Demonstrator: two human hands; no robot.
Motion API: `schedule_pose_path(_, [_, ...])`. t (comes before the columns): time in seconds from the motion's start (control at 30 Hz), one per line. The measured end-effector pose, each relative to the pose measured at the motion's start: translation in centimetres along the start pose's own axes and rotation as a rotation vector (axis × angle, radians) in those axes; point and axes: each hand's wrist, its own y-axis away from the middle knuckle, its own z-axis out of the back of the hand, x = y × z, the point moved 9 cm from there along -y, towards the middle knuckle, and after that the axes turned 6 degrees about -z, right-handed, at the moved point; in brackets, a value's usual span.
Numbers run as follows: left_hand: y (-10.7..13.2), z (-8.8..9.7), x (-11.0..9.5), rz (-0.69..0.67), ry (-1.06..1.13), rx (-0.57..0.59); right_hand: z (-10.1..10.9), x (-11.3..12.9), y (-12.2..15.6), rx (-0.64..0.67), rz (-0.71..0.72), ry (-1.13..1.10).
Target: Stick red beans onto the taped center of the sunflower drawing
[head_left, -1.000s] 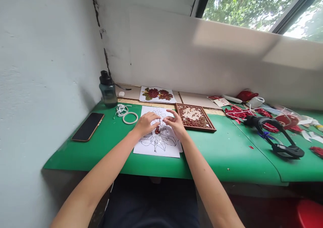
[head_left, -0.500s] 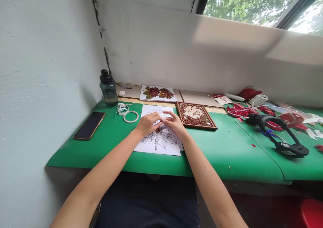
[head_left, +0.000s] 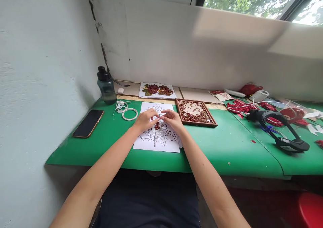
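A white sheet with a black line drawing of flowers [head_left: 165,141] lies on the green tabletop in front of me. Small red-brown beans [head_left: 157,125] are grouped at the middle of the drawing. Just above them, my left hand [head_left: 146,120] is closed in a pinch, fingertips nearly meeting those of my right hand [head_left: 173,119], which also pinches. Whatever is between the fingertips is too small to make out. Right of the sheet stands a shallow wooden-framed tray [head_left: 196,123] of loose beans [head_left: 199,116].
At left are a phone [head_left: 88,123], a water bottle [head_left: 107,88], a white ring [head_left: 130,114] like a tape roll, and crumpled white strips [head_left: 121,106]. A bean-covered picture [head_left: 157,90] lies behind. A black headband device [head_left: 285,133] and red scraps [head_left: 238,109] sit right.
My fingertips have drawn slightly apart, and more of the beans on the drawing shows beneath them. The whole view has shifted a little; the tray and sheet stay in place.
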Motion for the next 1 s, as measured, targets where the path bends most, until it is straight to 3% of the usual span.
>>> schedule_pose_path(0.43, [0.1,-1.2,0.2,0.04,0.007,0.122,-0.6,-0.2,-0.1,0.046,0.019,0.17])
schedule_pose_path(1.0, [0.4,-2.1,1.0,0.056,-0.04,0.197,-0.8,0.0,0.1,0.053,0.024,0.303])
